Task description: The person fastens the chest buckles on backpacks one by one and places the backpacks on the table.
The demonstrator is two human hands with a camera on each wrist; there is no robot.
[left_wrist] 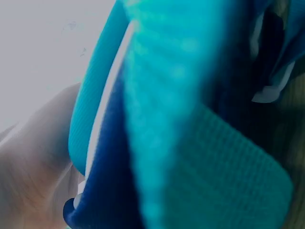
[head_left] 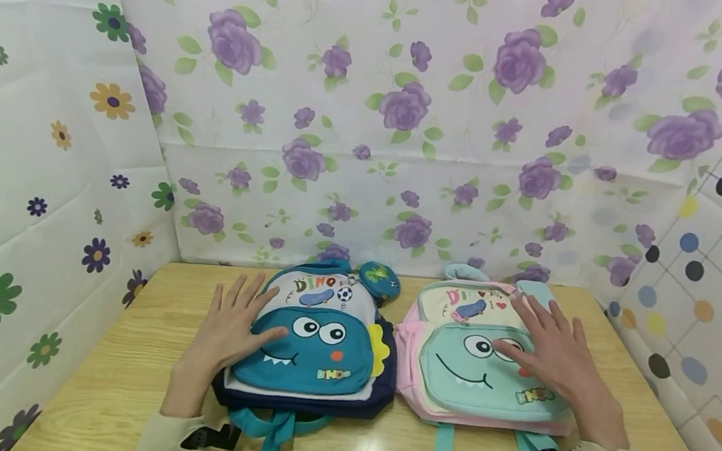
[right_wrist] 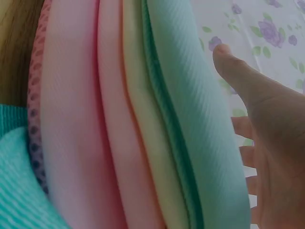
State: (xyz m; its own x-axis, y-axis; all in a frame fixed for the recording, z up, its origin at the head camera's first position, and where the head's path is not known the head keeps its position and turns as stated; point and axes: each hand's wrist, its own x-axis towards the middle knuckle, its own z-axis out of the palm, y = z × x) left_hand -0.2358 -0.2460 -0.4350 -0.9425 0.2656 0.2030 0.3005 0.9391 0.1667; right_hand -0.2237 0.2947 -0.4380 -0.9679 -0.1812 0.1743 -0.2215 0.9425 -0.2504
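Observation:
Two small children's backpacks lie face up side by side on the wooden table. The blue backpack, on the left, has a dinosaur face, yellow spikes and a round blue pouch at its top. My left hand is spread, overlapping its left side in the head view. On the right is the pink and mint backpack with a similar face. Over its right side my right hand spreads its fingers. In the right wrist view that hand's straight thumb and fingers show beyond the mint front pocket.
Teal straps stick out below the blue backpack, mint straps below the pink one. A floral cloth stands behind the table. Patterned cloths close off the left and right sides.

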